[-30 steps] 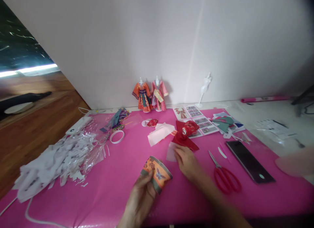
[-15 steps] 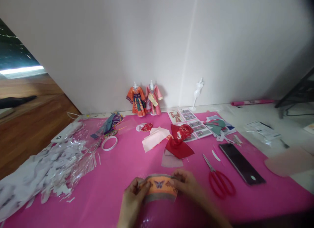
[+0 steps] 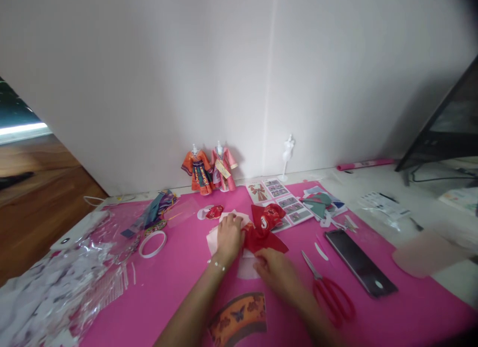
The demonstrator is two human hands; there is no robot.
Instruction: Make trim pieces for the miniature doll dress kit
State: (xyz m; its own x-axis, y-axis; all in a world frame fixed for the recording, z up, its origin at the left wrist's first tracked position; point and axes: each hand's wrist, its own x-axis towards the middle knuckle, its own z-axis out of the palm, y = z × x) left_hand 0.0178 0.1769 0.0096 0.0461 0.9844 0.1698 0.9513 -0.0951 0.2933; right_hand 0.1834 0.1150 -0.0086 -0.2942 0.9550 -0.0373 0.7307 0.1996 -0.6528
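My left hand (image 3: 228, 240) reaches over the pale pink fabric pieces (image 3: 212, 240), its fingers bent down onto them and closed on the cloth; the fingertips are partly hidden. My right hand (image 3: 277, 273) is beside the lower edge of the red fabric (image 3: 267, 240), over a sheer pale piece (image 3: 248, 270). Its thumb and index finger are apart, with nothing seen between them. Nearer to me, a curved orange strip with butterflies and dark borders (image 3: 239, 314) lies flat on the pink mat (image 3: 157, 292).
Red-handled scissors (image 3: 332, 299) and a dark phone (image 3: 360, 262) lie to the right. White tape ring (image 3: 153, 244) and plastic-wrapped scraps (image 3: 56, 302) are leftward. Two dressed doll forms (image 3: 199, 172), a bare white form (image 3: 287, 155) and a printed sheet (image 3: 295, 210) are at the back.
Both hands have let go of the orange butterfly strip, which now lies on the mat. They have moved forward to the fabric pieces. The camera view has shifted a little.
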